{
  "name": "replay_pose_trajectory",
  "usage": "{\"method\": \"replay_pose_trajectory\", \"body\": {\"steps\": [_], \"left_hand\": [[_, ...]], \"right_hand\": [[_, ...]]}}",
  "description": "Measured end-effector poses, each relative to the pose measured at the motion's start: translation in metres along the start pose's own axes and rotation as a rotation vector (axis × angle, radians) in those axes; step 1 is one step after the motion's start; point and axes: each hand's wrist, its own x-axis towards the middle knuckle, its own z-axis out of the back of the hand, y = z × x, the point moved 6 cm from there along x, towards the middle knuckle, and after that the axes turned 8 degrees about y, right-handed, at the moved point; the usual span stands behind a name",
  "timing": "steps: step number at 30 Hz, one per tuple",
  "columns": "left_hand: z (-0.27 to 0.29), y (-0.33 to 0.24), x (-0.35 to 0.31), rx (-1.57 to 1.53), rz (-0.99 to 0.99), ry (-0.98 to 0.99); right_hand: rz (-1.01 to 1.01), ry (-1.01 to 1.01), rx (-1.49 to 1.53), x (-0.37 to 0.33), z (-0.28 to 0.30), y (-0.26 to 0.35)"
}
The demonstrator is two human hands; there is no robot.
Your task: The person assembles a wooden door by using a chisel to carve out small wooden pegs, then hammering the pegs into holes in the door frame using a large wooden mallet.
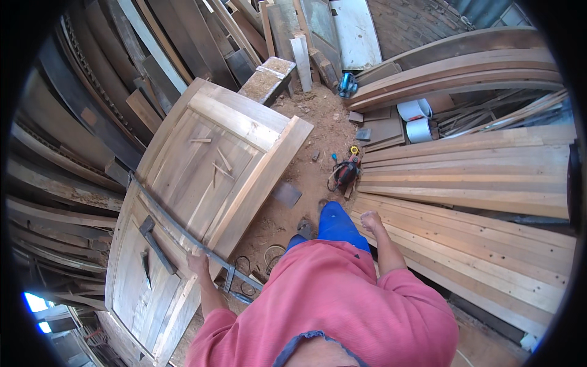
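Observation:
A pale wooden panelled door with a curved edge lies at a slant on my left. Across it runs a long metal bar clamp, its screw end sticking out past the door's near edge. My left hand is at the clamp's bar beside that edge, fingers curled and partly hidden. A hammer with a dark head and a chisel lie on the door left of this hand. Several thin wooden strips rest farther up. My right hand hangs by my right thigh in a loose fist, nothing visible in it.
Stacked planks fill the right side. A red and black power tool sits on the dusty floor near my feet, with a yellow tape measure. Beyond are a blue power tool and white buckets. Boards lean at left.

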Motion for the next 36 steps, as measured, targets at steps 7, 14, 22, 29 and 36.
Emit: {"method": "replay_pose_trajectory", "body": {"steps": [7, 14, 22, 29, 36], "left_hand": [[0.006, -0.263, 0.014, 0.121, -0.481, -0.084], [-0.051, -0.519, 0.098, 0.22, -0.751, 0.081], [-0.171, -0.659, 0.221, 0.298, -0.777, 0.215], [-0.183, -0.696, 0.219, 0.394, -0.756, 0.135], [-0.19, -0.709, 0.226, 0.404, -0.783, 0.209]], "right_hand": [[0.054, -0.093, -0.65, 0.109, 0.022, 0.062], [-0.162, 0.196, -0.2, 0.198, 0.098, 0.159], [-0.194, 0.615, -0.138, 0.251, 0.042, 0.149], [-0.204, 0.68, -0.358, 0.436, 0.025, 0.119], [-0.124, 0.729, -0.501, 0.613, 0.005, 0.167]]}}
